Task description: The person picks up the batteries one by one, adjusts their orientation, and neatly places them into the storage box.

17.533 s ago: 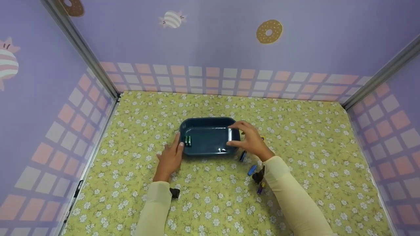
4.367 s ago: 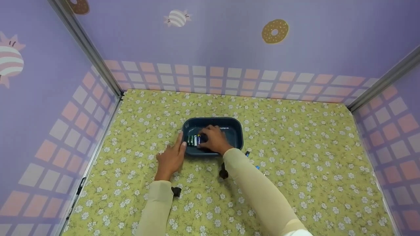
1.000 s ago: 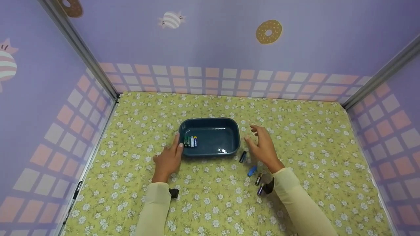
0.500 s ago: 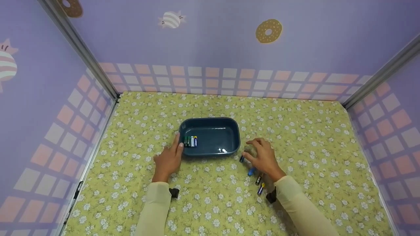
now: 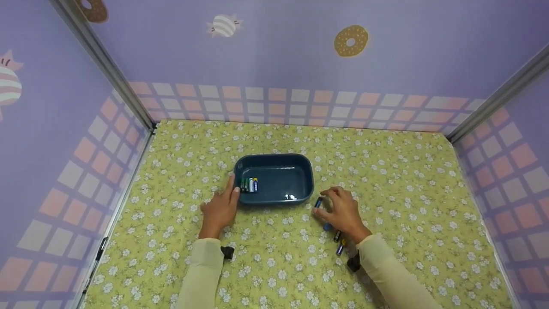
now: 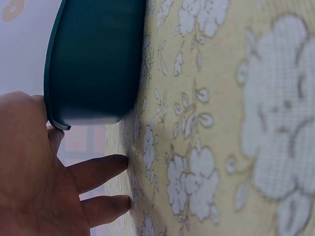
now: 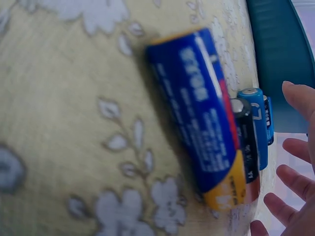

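My left hand lies at the left end of a dark teal plastic tray, its thumb and index finger against the rim. In the left wrist view its other fingers reach down to the cloth. Inside the tray, several batteries stand in a row by the left wall, two of them green. My right hand hovers at the tray's right corner, thumb and index finger spread about a dark blue battery on the cloth. The right wrist view shows the fingers apart, with a gap to the batteries.
Below the right hand, a light blue battery, a black battery and a blue-and-yellow battery lie in a slanting line. Flowered yellow cloth covers the table. Purple patterned walls enclose its back and sides.
The row in the tray has grown since the oldest frame by a white and a blue-and-yellow battery. Over the last second my right hand has lowered to the dark blue battery; my left stays put.
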Motion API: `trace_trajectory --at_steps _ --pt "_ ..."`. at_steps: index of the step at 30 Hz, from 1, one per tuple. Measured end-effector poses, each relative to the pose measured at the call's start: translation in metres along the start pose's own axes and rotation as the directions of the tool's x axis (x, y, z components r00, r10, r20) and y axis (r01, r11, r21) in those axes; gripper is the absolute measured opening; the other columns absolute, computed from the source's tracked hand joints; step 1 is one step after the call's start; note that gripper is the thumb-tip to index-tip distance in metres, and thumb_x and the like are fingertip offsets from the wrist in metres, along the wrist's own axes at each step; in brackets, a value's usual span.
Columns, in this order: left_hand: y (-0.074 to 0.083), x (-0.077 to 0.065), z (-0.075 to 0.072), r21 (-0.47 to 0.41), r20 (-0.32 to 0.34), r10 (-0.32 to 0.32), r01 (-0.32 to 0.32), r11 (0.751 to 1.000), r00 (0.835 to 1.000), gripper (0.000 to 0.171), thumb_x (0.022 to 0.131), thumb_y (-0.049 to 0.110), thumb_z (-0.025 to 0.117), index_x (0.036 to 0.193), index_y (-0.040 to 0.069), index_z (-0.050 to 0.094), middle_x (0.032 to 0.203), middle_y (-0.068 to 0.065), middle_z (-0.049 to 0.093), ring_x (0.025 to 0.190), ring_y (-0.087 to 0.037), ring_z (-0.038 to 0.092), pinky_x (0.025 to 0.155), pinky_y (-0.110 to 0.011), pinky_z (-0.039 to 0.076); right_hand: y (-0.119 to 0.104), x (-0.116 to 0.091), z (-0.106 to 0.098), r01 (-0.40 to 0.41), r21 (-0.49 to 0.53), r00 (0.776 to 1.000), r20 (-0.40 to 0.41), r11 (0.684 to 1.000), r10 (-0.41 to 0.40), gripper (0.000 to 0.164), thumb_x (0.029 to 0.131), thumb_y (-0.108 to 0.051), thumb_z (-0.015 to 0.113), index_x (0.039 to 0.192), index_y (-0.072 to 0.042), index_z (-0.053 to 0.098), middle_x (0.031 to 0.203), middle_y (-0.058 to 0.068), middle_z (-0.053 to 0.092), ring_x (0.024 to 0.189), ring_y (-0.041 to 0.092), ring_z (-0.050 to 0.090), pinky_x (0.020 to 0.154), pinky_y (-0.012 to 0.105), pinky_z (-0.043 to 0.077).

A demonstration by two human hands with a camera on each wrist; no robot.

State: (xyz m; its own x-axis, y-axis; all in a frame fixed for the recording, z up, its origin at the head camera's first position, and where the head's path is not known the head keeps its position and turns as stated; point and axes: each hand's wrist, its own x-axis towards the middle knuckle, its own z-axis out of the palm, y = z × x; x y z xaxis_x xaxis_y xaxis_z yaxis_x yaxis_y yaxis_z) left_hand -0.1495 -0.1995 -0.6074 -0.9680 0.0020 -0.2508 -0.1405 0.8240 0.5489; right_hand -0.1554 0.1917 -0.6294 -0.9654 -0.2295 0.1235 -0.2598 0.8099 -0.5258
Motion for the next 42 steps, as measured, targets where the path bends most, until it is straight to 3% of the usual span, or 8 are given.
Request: trace_trajectory --at_steps 18,42 --pt "-0.003 0.001 0.001 -0.003 0.002 -0.001 0.001 1.000 1.000 0.067 0.105 0.069 0.012 0.164 0.043 -0.003 0.163 -0.015 0.039 0.151 -0.052 0.025 0.107 -0.088 0.006 0.004 -0.003 0.012 -0.041 -0.078 0.999 0.001 0.996 0.041 0.066 0.079 -0.067 0.078 0.127 -0.022 0.067 0.136 0.005 0.057 0.129 0.037 0.048 0.102 0.067 0.035" --pt "-0.002 0.001 0.001 -0.018 -0.004 0.000 0.000 1.000 1.000 0.066 0.105 0.068 0.014 0.164 0.043 -0.001 0.161 -0.014 0.040 0.152 -0.051 0.023 0.106 -0.088 0.005 0.005 -0.003 0.013 -0.022 -0.065 1.000 -0.014 0.998 0.021 0.054 0.084 -0.058 0.079 0.121 -0.021 0.071 0.132 0.005 0.059 0.126 0.036 0.049 0.101 0.066 0.036"
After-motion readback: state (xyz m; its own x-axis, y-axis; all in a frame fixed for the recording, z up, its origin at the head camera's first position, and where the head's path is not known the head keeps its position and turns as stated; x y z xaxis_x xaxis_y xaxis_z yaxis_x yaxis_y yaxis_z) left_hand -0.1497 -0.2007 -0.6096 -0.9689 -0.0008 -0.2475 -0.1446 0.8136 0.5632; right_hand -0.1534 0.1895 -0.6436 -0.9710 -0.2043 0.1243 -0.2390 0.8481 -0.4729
